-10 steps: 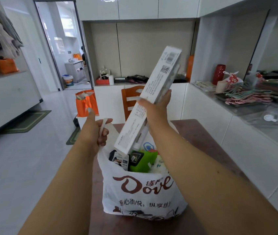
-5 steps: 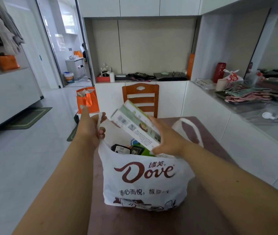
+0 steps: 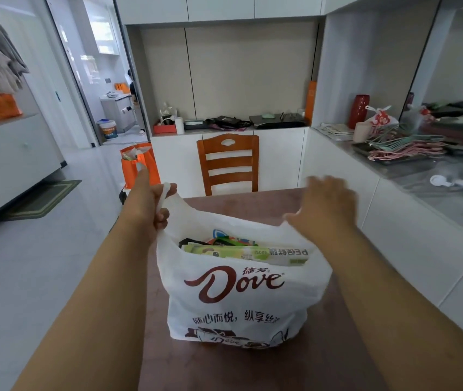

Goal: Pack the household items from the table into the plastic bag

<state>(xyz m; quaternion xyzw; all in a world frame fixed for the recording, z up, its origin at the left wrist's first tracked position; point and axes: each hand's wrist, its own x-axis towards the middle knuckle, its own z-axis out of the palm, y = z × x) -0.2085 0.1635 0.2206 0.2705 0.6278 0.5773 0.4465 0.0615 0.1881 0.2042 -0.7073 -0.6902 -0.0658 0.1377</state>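
A white plastic bag (image 3: 236, 294) printed with "Dove" stands on the brown table (image 3: 252, 203). My left hand (image 3: 147, 203) grips the bag's left handle and holds it up. A long green and white box (image 3: 245, 253) lies flat across the top of the bag, over a green packet and dark items half hidden beneath it. My right hand (image 3: 327, 203) hovers at the bag's right rim, blurred, fingers spread, with nothing in it.
A wooden chair (image 3: 228, 165) stands at the table's far end. An orange bag (image 3: 137, 167) sits on the floor to the left. At the right, a grey counter (image 3: 436, 182) carries hangers (image 3: 405, 148), a red vase and a white utensil.
My right hand lowered the long box from upright above the bag, laid it flat inside and let go. It now hovers open at the right rim. The left hand kept its handle grip.
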